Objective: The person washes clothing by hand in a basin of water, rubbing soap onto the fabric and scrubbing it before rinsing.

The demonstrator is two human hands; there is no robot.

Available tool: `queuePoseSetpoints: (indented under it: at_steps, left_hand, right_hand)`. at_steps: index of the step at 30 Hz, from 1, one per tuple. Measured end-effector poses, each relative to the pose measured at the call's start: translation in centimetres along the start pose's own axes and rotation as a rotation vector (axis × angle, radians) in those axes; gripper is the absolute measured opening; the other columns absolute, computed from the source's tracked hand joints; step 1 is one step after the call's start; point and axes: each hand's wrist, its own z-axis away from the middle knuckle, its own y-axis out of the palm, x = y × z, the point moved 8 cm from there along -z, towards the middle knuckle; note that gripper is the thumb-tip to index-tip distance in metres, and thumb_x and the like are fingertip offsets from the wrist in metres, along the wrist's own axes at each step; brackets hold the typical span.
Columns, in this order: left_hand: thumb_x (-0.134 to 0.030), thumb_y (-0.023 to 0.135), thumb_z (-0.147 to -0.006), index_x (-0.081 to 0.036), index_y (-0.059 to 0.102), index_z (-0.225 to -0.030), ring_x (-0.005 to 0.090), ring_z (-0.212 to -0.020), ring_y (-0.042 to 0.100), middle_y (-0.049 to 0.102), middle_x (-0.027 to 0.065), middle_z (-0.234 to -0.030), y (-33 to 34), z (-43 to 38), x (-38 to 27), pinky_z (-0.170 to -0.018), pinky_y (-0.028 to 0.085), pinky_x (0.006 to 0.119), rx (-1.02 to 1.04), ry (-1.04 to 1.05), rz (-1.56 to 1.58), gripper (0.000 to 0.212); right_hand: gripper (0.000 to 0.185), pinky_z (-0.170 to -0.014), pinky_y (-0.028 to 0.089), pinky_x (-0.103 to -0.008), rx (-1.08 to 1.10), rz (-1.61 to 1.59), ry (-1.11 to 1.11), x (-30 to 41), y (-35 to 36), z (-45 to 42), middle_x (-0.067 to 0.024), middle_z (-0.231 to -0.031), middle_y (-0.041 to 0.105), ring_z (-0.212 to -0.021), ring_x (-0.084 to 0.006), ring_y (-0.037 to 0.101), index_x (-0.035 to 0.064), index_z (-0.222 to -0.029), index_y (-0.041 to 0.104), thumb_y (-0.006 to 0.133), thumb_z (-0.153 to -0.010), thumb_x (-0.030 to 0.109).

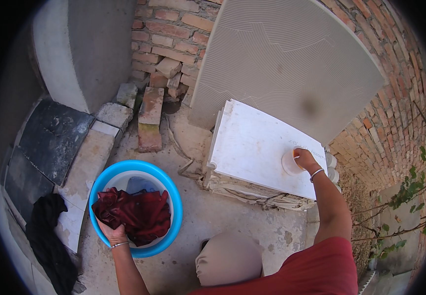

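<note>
My left hand (112, 232) grips the edge of a dark red wet cloth (139, 214), which lies bunched over a blue-rimmed plastic basin (177, 206). Inside the basin, water and a bluish cloth (139, 184) show behind the red one. Far to the right, my right hand (304, 159) is at a translucent plastic cup (290, 164) on a white board (261, 143), with its fingers at the mouth of the cup. The fingertips are hidden, so whether they hold the rim or something inside is unclear.
The white board tops a stack of panels (242, 188). Behind it a large ridged panel (279, 66) leans on a brick wall (176, 25). Loose bricks (150, 110) stand beyond the basin. A black cloth (50, 239) drapes over the left ledge (91, 155). Leafy vines (405, 199) reach in from the right.
</note>
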Motion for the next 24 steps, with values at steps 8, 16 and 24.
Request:
queuePoseSetpoints:
  at_steps: [8,16,24]
  left_hand:
    - [-0.039,0.047,-0.095,-0.008,0.054,-0.125,0.0291,-0.118,0.051,0.056,0.0096,-0.127,0.5,0.3,-0.5,-0.106,0.036,0.044,-0.016,0.036,-0.027,0.044]
    - [-0.038,0.048,-0.094,-0.008,0.055,-0.125,0.0295,-0.118,0.051,0.057,0.0099,-0.126,1.5,0.5,0.0,-0.106,0.036,0.044,-0.003,0.016,0.006,0.043]
    - [-0.039,0.047,-0.094,-0.007,0.054,-0.126,0.0302,-0.118,0.05,0.056,0.0108,-0.127,2.0,0.1,-0.1,-0.107,0.035,0.044,0.072,0.001,0.009,0.045]
  right_hand:
    - [0.028,-0.08,0.052,-0.0392,-0.032,0.278,-0.052,1.7,-0.3,0.8,-0.0174,-0.096,0.067,-0.089,-0.0327,0.065,0.0094,-0.101,0.068,0.059,-0.075,0.011]
    - [0.016,-0.077,0.052,-0.0418,0.021,0.402,-0.083,1.6,-0.3,-0.4,-0.0174,-0.091,0.067,-0.087,-0.0343,0.064,0.008,-0.089,0.067,0.055,-0.079,0.014]
    - [0.015,-0.075,0.051,-0.0416,0.013,0.383,-0.135,1.9,-0.4,-0.1,-0.0182,-0.087,0.066,-0.084,-0.035,0.064,0.0047,-0.087,0.065,0.057,-0.076,0.011]
